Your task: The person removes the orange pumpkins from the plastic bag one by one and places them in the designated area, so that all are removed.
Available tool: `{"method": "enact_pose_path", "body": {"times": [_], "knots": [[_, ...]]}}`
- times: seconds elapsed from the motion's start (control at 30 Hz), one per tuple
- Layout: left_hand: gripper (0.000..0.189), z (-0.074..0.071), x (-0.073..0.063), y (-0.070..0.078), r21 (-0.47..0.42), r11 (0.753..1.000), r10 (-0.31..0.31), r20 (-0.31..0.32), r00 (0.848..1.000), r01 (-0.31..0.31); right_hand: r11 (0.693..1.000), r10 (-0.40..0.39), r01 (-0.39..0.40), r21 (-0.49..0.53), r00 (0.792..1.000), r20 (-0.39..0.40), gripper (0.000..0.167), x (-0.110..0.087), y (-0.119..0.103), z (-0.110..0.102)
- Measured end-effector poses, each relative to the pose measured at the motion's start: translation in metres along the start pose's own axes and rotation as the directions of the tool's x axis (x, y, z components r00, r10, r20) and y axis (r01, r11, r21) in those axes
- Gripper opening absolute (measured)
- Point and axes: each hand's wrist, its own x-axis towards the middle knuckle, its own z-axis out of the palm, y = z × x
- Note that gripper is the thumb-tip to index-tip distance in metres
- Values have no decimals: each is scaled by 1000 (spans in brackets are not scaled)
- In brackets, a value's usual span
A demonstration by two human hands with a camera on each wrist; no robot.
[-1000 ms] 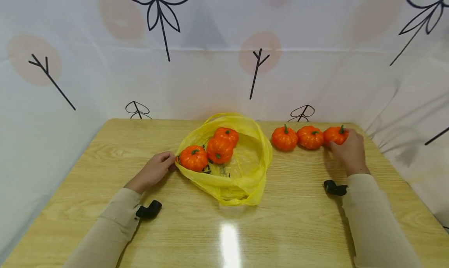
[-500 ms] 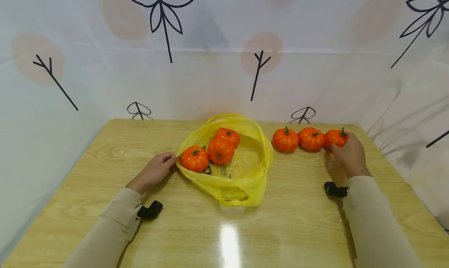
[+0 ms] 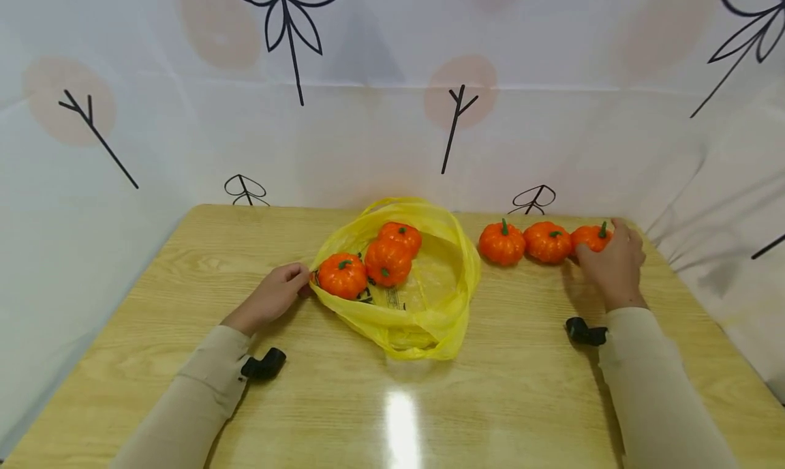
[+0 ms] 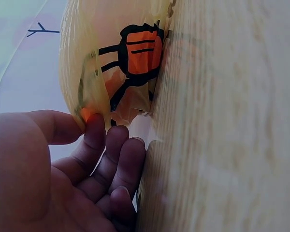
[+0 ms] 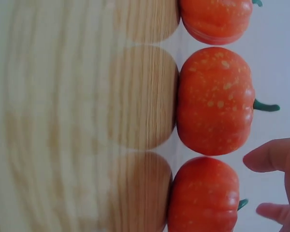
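Note:
My left hand (image 3: pixel 272 297) pinches the left edge of a yellow plastic bag (image 3: pixel 469 268) between thumb and forefinger; the left wrist view shows the black print on the bag's side (image 4: pixel 157 79). Inside the open-mouthed bag lie several small orange pumpkins: one at left (image 3: pixel 342 276), one in the middle (image 3: pixel 389 262) and one behind it (image 3: pixel 401 236). At the back right, my right hand (image 3: pixel 615 268) is around the rightmost pumpkin (image 3: pixel 590 237) of a row. In the right wrist view its thumb and a finger stand apart, beside that pumpkin (image 5: pixel 203 198) and its green stem.
Two more pumpkins make up the row, a middle one (image 3: pixel 548 242) and a left one (image 3: pixel 502 243), just right of the bag. All stand near the back edge of the wooden table (image 3: pixel 343 401). A patterned white cloth (image 3: pixel 368 142) hangs behind and at the sides.
My right hand's fingers have lifted and spread a little at the rightmost pumpkin. My left hand keeps its pinch on the bag. The whole view shifts slightly.

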Motion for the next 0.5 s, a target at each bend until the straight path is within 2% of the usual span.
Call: {"method": "enact_pose_path", "body": {"times": [0.5], "knots": [[35, 1, 1, 0, -32, 999, 16, 10, 1000, -16, 993, -97, 104, 62, 990, -103, 68, -6, -23, 12]]}}
